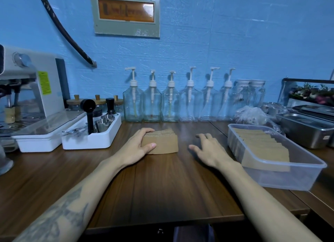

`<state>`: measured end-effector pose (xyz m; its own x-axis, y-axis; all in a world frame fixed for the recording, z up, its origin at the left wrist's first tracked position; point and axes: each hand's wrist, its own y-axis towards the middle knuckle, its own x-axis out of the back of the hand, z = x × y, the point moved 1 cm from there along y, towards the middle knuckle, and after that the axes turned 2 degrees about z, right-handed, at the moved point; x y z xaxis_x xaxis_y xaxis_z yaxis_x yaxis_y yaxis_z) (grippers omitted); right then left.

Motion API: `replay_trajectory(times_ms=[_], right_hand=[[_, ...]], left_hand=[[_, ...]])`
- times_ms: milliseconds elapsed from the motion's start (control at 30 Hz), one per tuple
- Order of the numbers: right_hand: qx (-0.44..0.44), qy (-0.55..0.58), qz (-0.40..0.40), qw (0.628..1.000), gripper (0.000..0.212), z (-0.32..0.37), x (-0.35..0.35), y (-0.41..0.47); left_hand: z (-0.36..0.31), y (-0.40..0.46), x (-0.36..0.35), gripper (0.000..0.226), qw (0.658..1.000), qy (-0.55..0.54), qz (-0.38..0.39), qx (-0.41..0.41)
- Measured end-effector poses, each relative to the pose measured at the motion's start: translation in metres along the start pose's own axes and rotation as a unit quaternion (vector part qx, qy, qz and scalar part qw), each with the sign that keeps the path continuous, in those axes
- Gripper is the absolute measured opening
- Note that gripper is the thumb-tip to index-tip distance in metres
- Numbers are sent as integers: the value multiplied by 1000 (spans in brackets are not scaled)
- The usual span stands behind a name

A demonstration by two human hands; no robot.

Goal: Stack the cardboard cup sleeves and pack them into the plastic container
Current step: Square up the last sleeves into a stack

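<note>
The left hand is gripping a stack of sleeves that is lying on the table, near its middle. The fingers are curling over the far left edge of the stack and the thumb is pressing on its near face. The sleeves are flat, brown cardboard, and their ridged edges are showing at the top, a little fanned to the right. The right hand is resting just beside the stack, apart from it, with its fingers spread and relaxed, holding nothing. At the right, a clear container is standing on the table and is already holding a row of the same brown sleeves, leaning one behind another along its length.
</note>
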<state>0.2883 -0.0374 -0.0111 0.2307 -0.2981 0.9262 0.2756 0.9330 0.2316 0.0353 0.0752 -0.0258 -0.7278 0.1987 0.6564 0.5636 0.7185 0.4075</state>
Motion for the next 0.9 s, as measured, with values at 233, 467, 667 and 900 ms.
replay_trajectory(times_ms=[233, 467, 667, 900], right_hand=[[-110, -39, 18, 993, 64, -11, -2, 0], [-107, 0, 4, 994, 59, -13, 0, 3], [-82, 78, 0, 994, 72, -13, 2, 14], [-89, 66, 15, 994, 66, -17, -1, 23]], left_hand=[[-2, -3, 2, 47, 1000, 8, 10, 2], [-2, -3, 2, 47, 1000, 22, 13, 3], [0, -2, 1, 46, 1000, 27, 10, 5], [2, -1, 2, 46, 1000, 10, 11, 4]])
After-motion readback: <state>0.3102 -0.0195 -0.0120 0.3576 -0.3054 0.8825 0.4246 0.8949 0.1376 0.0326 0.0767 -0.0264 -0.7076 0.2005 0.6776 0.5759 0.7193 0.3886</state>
